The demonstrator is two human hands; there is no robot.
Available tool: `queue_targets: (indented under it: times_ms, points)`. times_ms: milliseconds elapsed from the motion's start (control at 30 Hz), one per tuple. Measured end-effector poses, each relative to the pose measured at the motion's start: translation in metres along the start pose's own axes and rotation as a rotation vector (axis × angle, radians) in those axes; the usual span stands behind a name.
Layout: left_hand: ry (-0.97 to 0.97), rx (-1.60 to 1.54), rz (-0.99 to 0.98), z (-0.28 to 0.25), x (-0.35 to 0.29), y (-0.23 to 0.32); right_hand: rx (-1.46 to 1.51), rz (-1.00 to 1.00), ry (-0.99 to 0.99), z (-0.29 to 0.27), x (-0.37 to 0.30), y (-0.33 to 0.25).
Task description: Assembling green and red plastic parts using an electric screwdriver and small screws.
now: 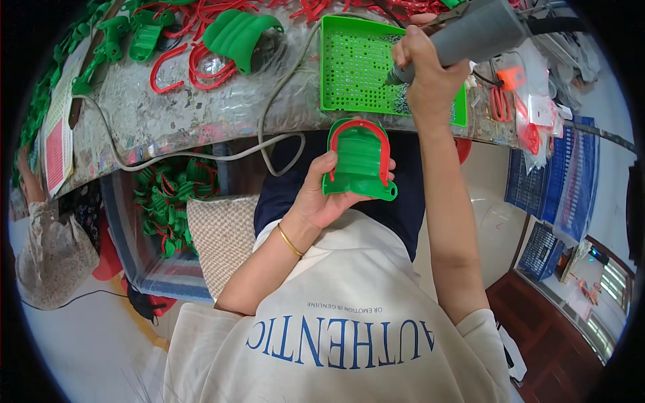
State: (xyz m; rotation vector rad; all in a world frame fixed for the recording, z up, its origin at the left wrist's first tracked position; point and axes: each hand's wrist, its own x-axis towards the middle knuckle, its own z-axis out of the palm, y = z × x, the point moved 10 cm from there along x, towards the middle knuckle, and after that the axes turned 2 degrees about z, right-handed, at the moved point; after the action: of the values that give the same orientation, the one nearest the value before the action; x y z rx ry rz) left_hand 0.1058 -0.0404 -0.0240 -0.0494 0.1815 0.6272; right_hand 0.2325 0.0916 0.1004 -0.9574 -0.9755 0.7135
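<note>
My left hand grips a green curved plastic piece in front of my lap, thumb on its left edge. A red U-shaped plastic strip lies along the rim of that piece. Above and to the right, my right hand is wrapped round a grey electric screwdriver. The tool's tip points down left, over a bright green perforated tray. Small metal screws lie along the tray's right side, partly hidden by my hand.
A cable loops over the worn table edge. Red U-shaped strips and green pieces lie at the back left. Below stands a crate of green and red pieces. Another person's arm shows far left; blue crates stand right.
</note>
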Motion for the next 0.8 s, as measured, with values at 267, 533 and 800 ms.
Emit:
queue_targets:
  times_ms: [267,533,800]
  points:
    - [0.02,0.013,-0.002,-0.006,0.002,0.001,-0.085,0.02,0.013,0.003,-0.005,0.01]
    - [0.034,0.011,0.001,-0.01,0.001,0.001,-0.062,0.022,0.013,-0.001,-0.006,0.017]
    - [0.03,0.016,0.024,-0.007,0.001,0.004,-0.111,0.052,0.077,-0.003,-0.012,0.011]
